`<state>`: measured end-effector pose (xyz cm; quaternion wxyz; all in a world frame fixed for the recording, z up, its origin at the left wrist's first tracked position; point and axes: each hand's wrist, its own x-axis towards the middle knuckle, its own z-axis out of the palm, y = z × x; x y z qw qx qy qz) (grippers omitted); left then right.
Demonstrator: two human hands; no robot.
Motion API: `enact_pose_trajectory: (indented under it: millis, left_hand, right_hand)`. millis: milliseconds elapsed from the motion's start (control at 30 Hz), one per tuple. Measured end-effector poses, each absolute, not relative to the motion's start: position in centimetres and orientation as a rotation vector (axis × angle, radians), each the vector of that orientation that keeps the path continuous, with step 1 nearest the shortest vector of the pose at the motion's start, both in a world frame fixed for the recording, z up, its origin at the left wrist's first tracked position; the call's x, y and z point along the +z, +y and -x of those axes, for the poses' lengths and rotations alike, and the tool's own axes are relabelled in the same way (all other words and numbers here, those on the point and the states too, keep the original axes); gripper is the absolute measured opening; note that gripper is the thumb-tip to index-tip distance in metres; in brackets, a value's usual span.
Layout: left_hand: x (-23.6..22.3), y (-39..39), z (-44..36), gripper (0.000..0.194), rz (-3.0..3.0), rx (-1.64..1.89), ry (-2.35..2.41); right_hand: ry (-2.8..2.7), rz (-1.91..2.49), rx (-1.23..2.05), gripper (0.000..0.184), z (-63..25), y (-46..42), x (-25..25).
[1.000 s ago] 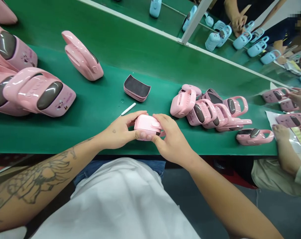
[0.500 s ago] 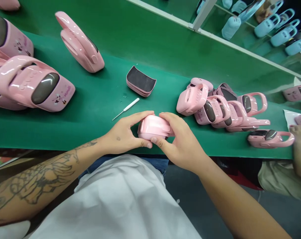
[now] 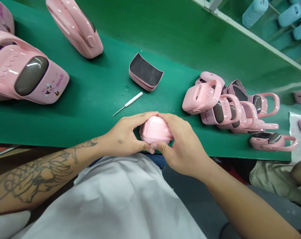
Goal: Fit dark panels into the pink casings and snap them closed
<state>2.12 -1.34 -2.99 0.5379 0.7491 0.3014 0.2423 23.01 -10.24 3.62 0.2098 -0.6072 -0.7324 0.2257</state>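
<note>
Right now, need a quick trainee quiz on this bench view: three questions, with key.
1. True or false: the left hand and the right hand both touch the glossy pink plastic case.
2. Which item lies between the hands and the curved pink plastic shell?
A. a pale blue plastic housing
B. a white-handled steel pick
C. a loose sheet of paper
3. Fill in the blank: the shell's upward inner face is ____.

Key: 1 true; 2 B; 3 dark grey.
</note>
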Motion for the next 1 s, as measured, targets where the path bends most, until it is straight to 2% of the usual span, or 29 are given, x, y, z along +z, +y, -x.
enact_pose_trajectory:
  millis: [333, 500, 567, 667, 800, 1000]
  left_hand:
    - [-2.4, -1.7, -2.5, 0.085, -1.706, 0.663, 0.722]
    - [-2.9, -2.1, -2.5, 0.092, -1.715, 0.704, 0.728]
    - [-3.1, -2.2, -2.5, 0.095, -1.737, 0.694, 0.710]
    - [-3.2, -1.9, -2.4, 0.102, -1.745, 0.601, 0.707]
    - [-3.6, -1.1, -2.2, 0.107, -1.438, 0.612, 0.791]
    - [-3.7, -0.5, -1.8, 0.082, -0.945, 0.833, 0.609]
  right_hand:
    - [-1.973, 1.765, 0.660, 0.046, -22.4, -9.6, 4.2]
    - [-2.018, 1.667, 0.668, 0.049, -22.7, -9.4, 4.1]
    - [-2.066, 1.635, 0.686, 0.054, -23.4, -9.8, 4.0]
    - [-2.080, 1.639, 0.665, 0.073, -25.0, -10.8, 3.4]
    - [-1.740, 1.719, 0.575, 0.094, -26.4, -12.3, 0.7]
    - [-1.272, 1.555, 0.840, 0.097, -22.2, -12.1, -2.8]
